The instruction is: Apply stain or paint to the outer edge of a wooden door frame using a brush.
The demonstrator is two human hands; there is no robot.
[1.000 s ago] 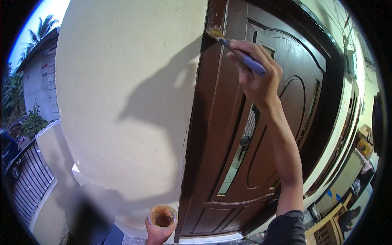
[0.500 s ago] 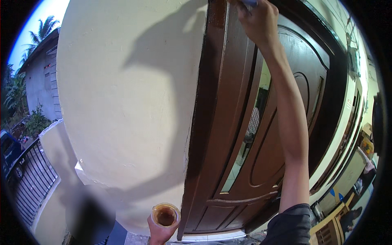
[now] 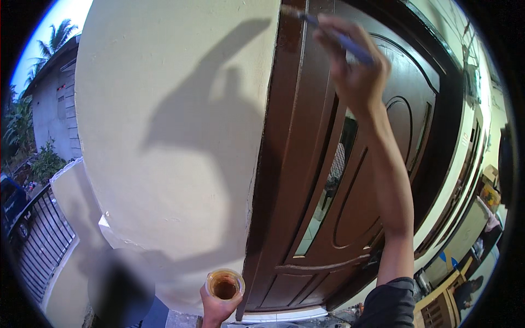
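Note:
Raised near the upper door frame, my right hand [image 3: 358,68] is closed around the blue handle of a paintbrush [image 3: 350,46]. The bristles reach up and left to the brown wooden door frame [image 3: 290,82], close to its edge with the wall; I cannot tell whether they touch. Low in the view, my left hand [image 3: 214,310] grips a clear jar [image 3: 225,284] with brown liquid inside and its mouth open upward. Behind my right arm stands a dark brown panelled door [image 3: 350,202] with narrow glass panes.
A cream wall [image 3: 175,164] fills the left side and carries my shadow. Beyond it are a black metal fence [image 3: 41,240] and a grey house [image 3: 52,117]. Wooden furniture [image 3: 443,306] stands at the lower right. A blurred dark round shape [image 3: 121,290] covers the lower left.
My right hand has come down and slightly right, so more of the paintbrush shows. The shadow on the wall has shifted with it. My left hand and the jar moved slightly right.

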